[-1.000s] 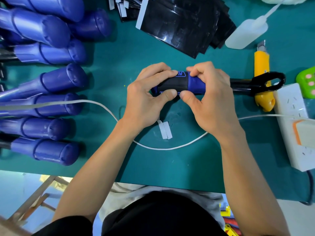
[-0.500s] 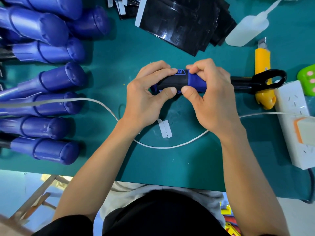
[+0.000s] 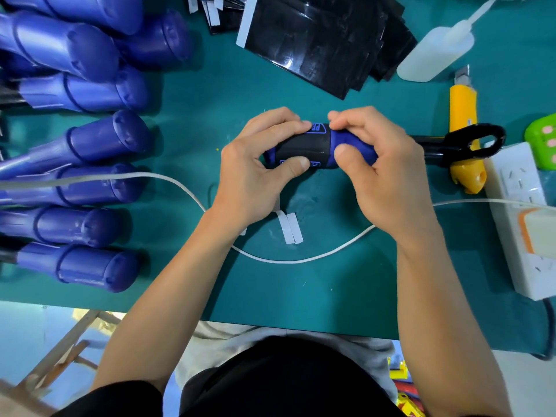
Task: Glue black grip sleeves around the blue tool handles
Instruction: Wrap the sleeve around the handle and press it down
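Right thumb now sits a little further right than a moment ago; little else shifts. My left hand (image 3: 255, 173) and right hand (image 3: 388, 176) both grip the blue handle (image 3: 358, 142) mid-table, pressing the black grip sleeve (image 3: 301, 145) wrapped round it. This one looks nearly done. Bare handles (image 3: 90, 142) wait left; spare sleeves (image 3: 316, 40) lie far.

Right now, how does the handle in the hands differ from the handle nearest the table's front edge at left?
The held handle wears a black sleeve; the edge handle is bare blue. The left hand and right hand grip the held handle; the edge handle lies untouched. Both are blue.
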Available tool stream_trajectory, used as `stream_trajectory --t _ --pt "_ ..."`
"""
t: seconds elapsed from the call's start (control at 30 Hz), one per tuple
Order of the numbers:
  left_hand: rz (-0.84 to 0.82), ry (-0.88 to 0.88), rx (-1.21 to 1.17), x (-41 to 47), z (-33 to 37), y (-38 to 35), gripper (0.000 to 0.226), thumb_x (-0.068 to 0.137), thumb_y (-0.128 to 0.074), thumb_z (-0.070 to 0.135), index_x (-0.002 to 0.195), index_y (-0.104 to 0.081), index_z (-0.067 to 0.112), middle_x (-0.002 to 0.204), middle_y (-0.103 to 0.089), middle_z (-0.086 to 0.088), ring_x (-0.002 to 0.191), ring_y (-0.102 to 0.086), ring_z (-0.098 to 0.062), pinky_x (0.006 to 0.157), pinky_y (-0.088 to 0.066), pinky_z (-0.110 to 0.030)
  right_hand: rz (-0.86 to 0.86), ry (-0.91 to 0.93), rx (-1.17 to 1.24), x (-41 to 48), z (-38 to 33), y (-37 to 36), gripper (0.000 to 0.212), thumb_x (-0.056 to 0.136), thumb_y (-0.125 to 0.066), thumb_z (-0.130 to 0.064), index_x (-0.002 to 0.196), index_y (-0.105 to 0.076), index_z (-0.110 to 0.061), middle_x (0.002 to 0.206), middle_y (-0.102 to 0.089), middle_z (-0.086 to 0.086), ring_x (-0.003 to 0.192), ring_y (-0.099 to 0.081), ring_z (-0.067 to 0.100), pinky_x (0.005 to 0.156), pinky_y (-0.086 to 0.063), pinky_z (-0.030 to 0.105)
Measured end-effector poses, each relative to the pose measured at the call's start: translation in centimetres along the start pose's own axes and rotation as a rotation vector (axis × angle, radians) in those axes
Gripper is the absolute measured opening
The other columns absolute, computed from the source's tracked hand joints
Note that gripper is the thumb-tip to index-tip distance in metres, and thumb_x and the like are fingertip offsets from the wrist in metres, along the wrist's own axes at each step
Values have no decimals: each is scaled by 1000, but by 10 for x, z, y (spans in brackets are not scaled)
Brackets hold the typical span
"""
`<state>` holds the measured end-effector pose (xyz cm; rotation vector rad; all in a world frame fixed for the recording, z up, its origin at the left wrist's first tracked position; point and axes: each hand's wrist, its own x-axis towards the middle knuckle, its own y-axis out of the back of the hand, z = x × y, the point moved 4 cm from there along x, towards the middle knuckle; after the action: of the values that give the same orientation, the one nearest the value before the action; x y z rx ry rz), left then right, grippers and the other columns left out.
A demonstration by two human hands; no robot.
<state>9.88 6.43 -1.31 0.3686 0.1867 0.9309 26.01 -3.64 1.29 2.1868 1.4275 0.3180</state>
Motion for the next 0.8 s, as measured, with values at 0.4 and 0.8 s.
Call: stream_trajectory --t 0.4,0.8 --pt "-4 -15 23 -1 -2 0 46 77 -86 3 121 -76 10 122 -66 2 119 -62 -22 105 -49 -37 85 -113 39 18 -4 2 10 83 -72 -17 93 -71 -17 88 -77 -21 94 -74 8 89 -58 46" --pt "1 -15 26 -2 1 -1 44 78 -85 3 121 -76 12 122 -64 5 119 -61 -19 104 -47 -29 41 -53 -20 19 -4 3 5 84 -70 -26 88 -71 -25 102 -75 -18 94 -73 13 87 -56 51"
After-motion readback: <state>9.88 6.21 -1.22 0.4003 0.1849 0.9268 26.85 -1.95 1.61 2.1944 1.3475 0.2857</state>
